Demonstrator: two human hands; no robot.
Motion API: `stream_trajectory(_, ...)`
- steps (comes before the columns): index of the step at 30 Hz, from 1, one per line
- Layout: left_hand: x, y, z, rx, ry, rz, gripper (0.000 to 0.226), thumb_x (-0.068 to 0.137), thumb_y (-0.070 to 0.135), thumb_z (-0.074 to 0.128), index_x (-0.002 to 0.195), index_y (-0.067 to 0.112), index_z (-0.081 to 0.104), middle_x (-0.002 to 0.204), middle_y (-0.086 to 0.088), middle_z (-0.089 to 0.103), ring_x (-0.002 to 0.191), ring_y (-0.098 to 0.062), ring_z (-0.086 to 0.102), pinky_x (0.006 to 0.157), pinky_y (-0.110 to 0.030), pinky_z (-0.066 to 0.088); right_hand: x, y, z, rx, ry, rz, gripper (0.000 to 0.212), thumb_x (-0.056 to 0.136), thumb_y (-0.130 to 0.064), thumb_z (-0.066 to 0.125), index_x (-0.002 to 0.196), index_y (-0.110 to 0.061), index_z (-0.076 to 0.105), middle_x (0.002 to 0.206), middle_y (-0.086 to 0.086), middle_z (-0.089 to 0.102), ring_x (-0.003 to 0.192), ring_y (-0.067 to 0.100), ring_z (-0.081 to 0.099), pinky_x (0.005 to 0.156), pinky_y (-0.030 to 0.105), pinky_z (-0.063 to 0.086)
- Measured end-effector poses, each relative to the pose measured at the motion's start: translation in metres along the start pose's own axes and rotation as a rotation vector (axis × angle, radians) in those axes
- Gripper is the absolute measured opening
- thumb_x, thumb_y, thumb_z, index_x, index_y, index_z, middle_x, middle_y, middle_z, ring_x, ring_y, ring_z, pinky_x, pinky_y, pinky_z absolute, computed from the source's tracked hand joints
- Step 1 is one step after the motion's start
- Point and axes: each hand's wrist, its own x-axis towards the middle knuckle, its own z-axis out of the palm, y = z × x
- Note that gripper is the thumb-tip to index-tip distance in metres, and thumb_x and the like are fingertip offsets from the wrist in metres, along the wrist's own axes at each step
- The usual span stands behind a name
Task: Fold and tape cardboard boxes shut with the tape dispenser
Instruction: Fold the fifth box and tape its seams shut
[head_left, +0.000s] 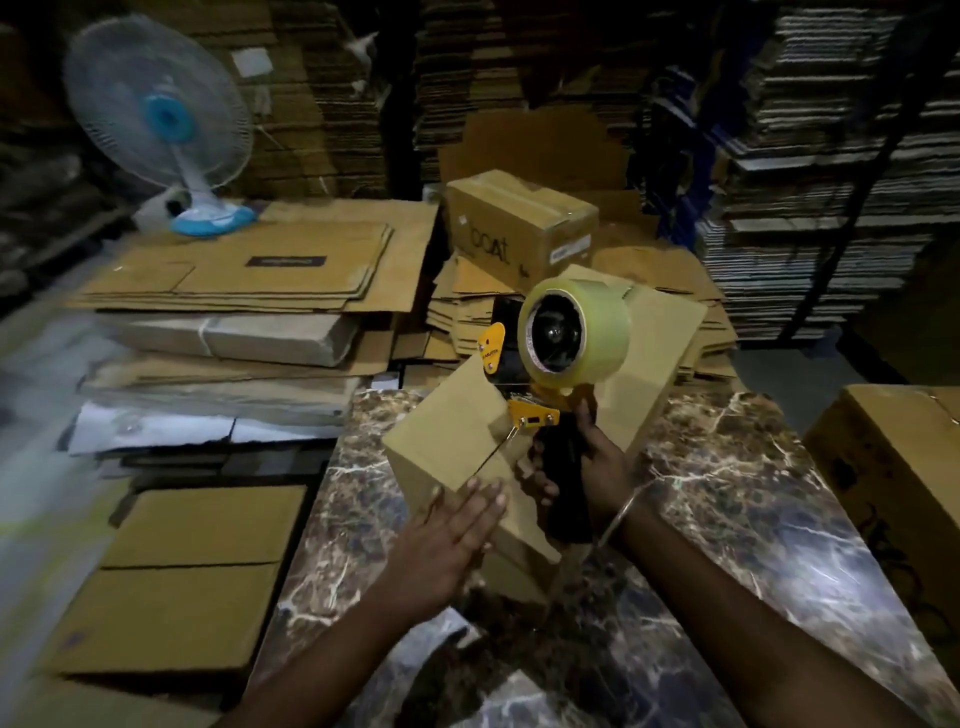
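At the bench's far edge, the left hand (457, 535) presses flat on a folded box (467, 457); the right hand (592, 462) grips the tape dispenser (561, 353), taping seemingly under way.

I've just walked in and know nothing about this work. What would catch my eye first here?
Most likely the yellow tape dispenser with its big clear roll, in the centre, gripped by the right hand against a small cardboard box over the marble table. The left hand lies flat on the box's near side. Behind, to the left, a white and blue fan stands on stacks of flattened cardboard.
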Motion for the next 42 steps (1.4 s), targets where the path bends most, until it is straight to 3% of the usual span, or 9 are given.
stream_trajectory(9,0.008,0.101,0.007,-1.013,0.412,-0.838,0.091,0.083,0.088,0.023,0.154,0.042,-0.009,0.162,0.026,-0.017,0.148,0.008,-0.009,0.117,-0.020,0.000,0.005,-0.002,0.002,0.085,0.013,0.078,0.067,0.080,-0.070,0.035,0.076,-0.006,0.052,0.065,0.007,0.043,0.037,0.014,0.038,0.039,0.018,0.033)
stream_trajectory(14,0.063,0.115,0.008,-1.268,0.630,-1.182,0.097,0.088,0.057,0.064,0.155,0.040,-0.004,0.165,0.011,-0.007,0.154,-0.012,0.002,0.120,-0.026,0.009,0.004,0.002,0.001,0.093,0.018,0.059,0.066,0.082,-0.070,0.034,0.080,-0.006,0.052,0.066,0.007,0.045,0.036,0.014,0.039,0.039,0.018,0.033)
stream_trajectory(17,0.075,0.107,0.028,-1.411,0.773,-1.226,0.102,0.067,0.069,0.080,0.137,0.075,0.005,0.167,0.012,0.009,0.152,-0.018,0.019,0.123,-0.049,0.022,0.004,0.004,0.001,0.096,0.023,0.017,0.067,0.084,-0.069,0.035,0.082,-0.005,0.054,0.066,0.009,0.045,0.036,0.015,0.040,0.038,0.019,0.034)
stream_trajectory(22,0.081,0.110,0.026,-1.391,0.803,-1.256,0.129,0.060,0.077,0.071,0.159,0.036,-0.001,0.167,0.006,0.010,0.150,-0.018,0.025,0.122,-0.045,0.026,-0.001,0.006,0.002,0.085,0.031,0.045,0.067,0.083,-0.072,0.035,0.079,-0.007,0.054,0.065,0.008,0.047,0.037,0.015,0.041,0.040,0.020,0.035)
stream_trajectory(27,0.071,0.098,0.038,-1.454,0.758,-1.206,0.095,0.071,0.051,0.071,0.143,0.066,0.012,0.166,0.008,0.018,0.150,-0.016,0.026,0.122,-0.050,0.025,-0.004,0.007,0.009,0.038,0.037,0.018,0.067,0.083,-0.070,0.033,0.078,-0.006,0.051,0.063,0.008,0.046,0.036,0.015,0.040,0.040,0.020,0.035)
stream_trajectory(30,0.069,0.084,0.039,-1.450,0.684,-1.155,0.098,0.073,0.046,0.070,0.152,0.055,0.012,0.166,0.006,0.019,0.151,-0.018,0.024,0.122,-0.050,0.024,-0.005,0.008,0.012,0.040,0.038,0.046,0.067,0.087,-0.069,0.031,0.078,-0.005,0.050,0.063,0.008,0.045,0.034,0.015,0.039,0.039,0.020,0.034)
stream_trajectory(33,0.066,0.065,0.046,-1.496,0.582,-1.092,0.083,0.077,0.041,0.070,0.142,0.068,0.025,0.163,-0.014,0.026,0.148,-0.040,0.027,0.117,-0.058,0.030,-0.001,0.010,0.014,0.004,0.026,0.076,0.068,0.083,-0.070,0.035,0.078,-0.005,0.052,0.063,0.008,0.045,0.034,0.015,0.038,0.039,0.020,0.033)
stream_trajectory(39,0.075,0.050,0.012,-1.604,0.423,-0.980,0.077,0.097,-0.001,0.046,0.156,0.033,0.011,0.123,-0.014,0.059,0.076,-0.009,0.068,0.063,-0.019,0.050,0.012,0.011,0.022,-0.035,0.018,0.123,0.067,0.081,-0.071,0.040,0.079,-0.005,0.053,0.063,0.008,0.050,0.034,0.015,0.039,0.038,0.020,0.036)
stream_trajectory(42,0.080,0.045,0.004,-1.707,0.412,-1.009,0.073,0.092,0.007,0.052,0.149,0.037,0.019,0.124,-0.004,0.060,0.089,-0.007,0.069,0.070,-0.019,0.053,0.019,0.011,0.025,-0.057,0.023,0.151,0.069,0.079,-0.072,0.041,0.078,-0.005,0.053,0.062,0.007,0.049,0.034,0.015,0.039,0.038,0.020,0.034)
